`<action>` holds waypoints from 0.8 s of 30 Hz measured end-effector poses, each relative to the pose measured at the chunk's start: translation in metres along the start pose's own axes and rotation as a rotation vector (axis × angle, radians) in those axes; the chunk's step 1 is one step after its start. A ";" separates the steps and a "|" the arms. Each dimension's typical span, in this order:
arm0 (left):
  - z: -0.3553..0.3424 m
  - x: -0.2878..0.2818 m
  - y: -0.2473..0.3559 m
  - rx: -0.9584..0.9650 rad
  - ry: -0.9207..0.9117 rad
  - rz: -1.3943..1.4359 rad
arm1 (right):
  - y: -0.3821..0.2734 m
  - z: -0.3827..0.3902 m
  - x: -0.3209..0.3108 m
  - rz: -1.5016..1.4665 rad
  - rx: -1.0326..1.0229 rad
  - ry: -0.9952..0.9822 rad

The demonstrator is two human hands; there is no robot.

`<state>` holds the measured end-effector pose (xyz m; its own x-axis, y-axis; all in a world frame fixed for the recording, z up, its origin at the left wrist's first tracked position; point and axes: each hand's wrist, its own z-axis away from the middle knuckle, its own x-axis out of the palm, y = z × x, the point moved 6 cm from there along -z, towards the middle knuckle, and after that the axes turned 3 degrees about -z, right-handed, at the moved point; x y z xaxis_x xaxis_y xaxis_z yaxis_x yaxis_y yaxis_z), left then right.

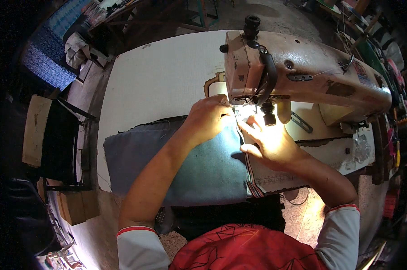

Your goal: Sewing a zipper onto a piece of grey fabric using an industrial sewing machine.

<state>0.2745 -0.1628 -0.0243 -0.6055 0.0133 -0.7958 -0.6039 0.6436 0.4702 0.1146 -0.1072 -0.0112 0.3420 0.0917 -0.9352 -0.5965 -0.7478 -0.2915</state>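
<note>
Sewing machine (298,58) upper right. Mid-frame: left hand (206,118) at blue cloth (203,166), grip unclear; right hand (275,143) spread loose. Likely stitching; next needs steady feed.

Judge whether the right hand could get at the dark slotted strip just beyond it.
Likely yes: the dark slotted strip lies close to the right hand, its near end visibly unobstructed.

On our left we see a brown cardboard box (79,208), near a dark piece of furniture with a tan panel (35,130). Farther up, blue patterned cloth (48,60) hangs beside a crumpled pale cloth (76,50). A clear plastic bag (362,147) lies at the bench's (145,81) right end; beyond it we make out crowded, colourful items (404,130), too dim to identify.
</note>
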 end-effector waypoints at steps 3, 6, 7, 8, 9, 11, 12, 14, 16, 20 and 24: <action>0.001 0.001 -0.001 -0.028 -0.016 0.001 | 0.000 0.000 0.001 0.059 -0.019 0.019; 0.000 0.001 -0.001 -0.028 -0.023 -0.007 | 0.000 0.001 0.001 0.092 -0.017 0.019; 0.000 0.000 0.000 -0.012 -0.017 -0.012 | 0.000 0.001 0.001 0.080 -0.002 0.000; 0.000 0.000 -0.001 -0.012 -0.016 -0.011 | 0.000 0.000 0.000 0.082 -0.002 -0.001; 0.001 0.000 -0.002 -0.003 -0.010 -0.019 | 0.000 -0.001 0.000 0.070 0.013 -0.012; 0.001 -0.001 -0.002 0.004 -0.002 -0.026 | 0.000 -0.001 0.001 0.059 0.025 -0.024; 0.001 0.000 -0.003 -0.021 -0.024 -0.023 | 0.001 -0.001 0.002 0.024 0.033 -0.037; 0.001 0.000 -0.003 -0.049 -0.048 -0.020 | 0.003 -0.001 0.003 -0.015 0.039 -0.050; 0.001 -0.003 0.000 -0.040 -0.047 -0.048 | 0.001 -0.001 0.001 0.026 0.003 0.000; -0.002 -0.002 -0.001 -0.039 -0.062 -0.052 | 0.002 0.000 0.002 0.017 0.033 -0.010; 0.000 0.001 -0.004 -0.012 -0.032 -0.037 | 0.003 0.000 0.003 0.084 0.023 0.024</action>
<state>0.2760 -0.1654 -0.0272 -0.5657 0.0145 -0.8245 -0.6320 0.6347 0.4447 0.1139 -0.1086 -0.0150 0.3068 0.0133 -0.9517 -0.6401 -0.7371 -0.2166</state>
